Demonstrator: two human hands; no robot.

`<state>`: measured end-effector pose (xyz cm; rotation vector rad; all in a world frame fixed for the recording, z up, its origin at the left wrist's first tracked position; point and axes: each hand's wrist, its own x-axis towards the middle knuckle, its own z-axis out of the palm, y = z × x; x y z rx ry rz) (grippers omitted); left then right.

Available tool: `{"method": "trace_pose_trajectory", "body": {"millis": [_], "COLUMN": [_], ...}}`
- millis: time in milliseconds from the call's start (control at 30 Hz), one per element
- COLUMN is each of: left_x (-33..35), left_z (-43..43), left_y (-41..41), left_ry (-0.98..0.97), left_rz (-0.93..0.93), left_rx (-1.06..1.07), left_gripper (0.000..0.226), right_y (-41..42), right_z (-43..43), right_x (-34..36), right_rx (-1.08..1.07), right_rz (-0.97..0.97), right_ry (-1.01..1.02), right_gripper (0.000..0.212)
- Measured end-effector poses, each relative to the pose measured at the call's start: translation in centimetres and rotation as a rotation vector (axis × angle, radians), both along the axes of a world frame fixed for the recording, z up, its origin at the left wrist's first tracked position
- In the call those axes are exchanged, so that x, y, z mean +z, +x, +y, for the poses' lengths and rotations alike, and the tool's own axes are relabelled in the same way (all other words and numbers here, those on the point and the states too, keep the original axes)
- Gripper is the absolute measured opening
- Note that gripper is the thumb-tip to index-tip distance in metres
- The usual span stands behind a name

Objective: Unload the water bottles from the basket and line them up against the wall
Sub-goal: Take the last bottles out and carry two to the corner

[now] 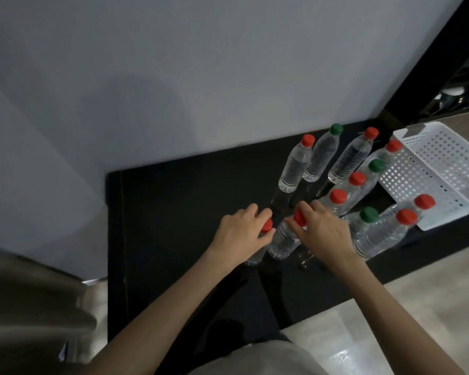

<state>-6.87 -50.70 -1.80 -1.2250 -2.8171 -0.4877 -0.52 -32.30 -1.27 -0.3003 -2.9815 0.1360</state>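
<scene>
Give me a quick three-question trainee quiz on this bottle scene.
1. True or false: the white basket holds no bottles.
2. How many green caps show? A) one B) three C) five
3. Fill in: each hand grips a bottle by its ___ cap.

Key: 1 true. 2 B. 3 red: left hand on the left bottle, right hand on the right bottle.

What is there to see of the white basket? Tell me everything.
The white basket looks like plastic, rectangular, its walls and floor pierced with rows of round holes. It appears empty and sits tilted at the right end of the black surface, its right side cut off by the frame. Water bottles stand beside it; neither hand touches it.
</scene>
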Motion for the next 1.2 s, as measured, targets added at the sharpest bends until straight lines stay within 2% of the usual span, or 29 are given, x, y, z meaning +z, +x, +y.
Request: {"method": "trace_pose_trajectory", "body": {"millis": [100,267,567,700,867,1033,1200], "left_x": [-0.1,0.6,2.0,2.6,2.6,3.6,4.0], "left_z": [0.0,-0.1,-6.3,-9.9,-15.3,-19.5,-22.1], "left_y": [-0.5,-1.1,-3.3,-5.0,-8.0,-11.7,-16.5], "left_ry": [-0.108,-0.151,-0.100,-0.031,0.075,0.123,0.050], "left_rz": [0.079,0.044,-0.135,-0.128,-0.110,-0.099,-0.050], "left_rx": [-0.064,-0.084,-0.013,0.072,0.248,0.418,0.480], "left_gripper": [0.045,0.045,0.035,0.033,0.031,0.029,0.027], "right_y": [-0.5,-1.3,-3.5,-5.9,-10.2,-15.8,-21.6], "right_z": [-0.4,-0.2,-5.1,-7.6,-11.8,-15.3,-18.0], "right_x": [0.7,1.5,1.7,2.7,3.6,4.0,4.5], "right_rx": [-0.011,-0.059,0.044,0.161,0.277,0.408,0.565], "right_rz": [-0.114,-0.161,-0.016,-0.005,-0.049,-0.060,-0.042], "right_ry": [0.072,-0.102,-0.315,-0.397,-0.602,-0.613,-0.566], "right_gripper": [0.038,0.033,0.023,0.026,0.024,0.021,0.022]}}
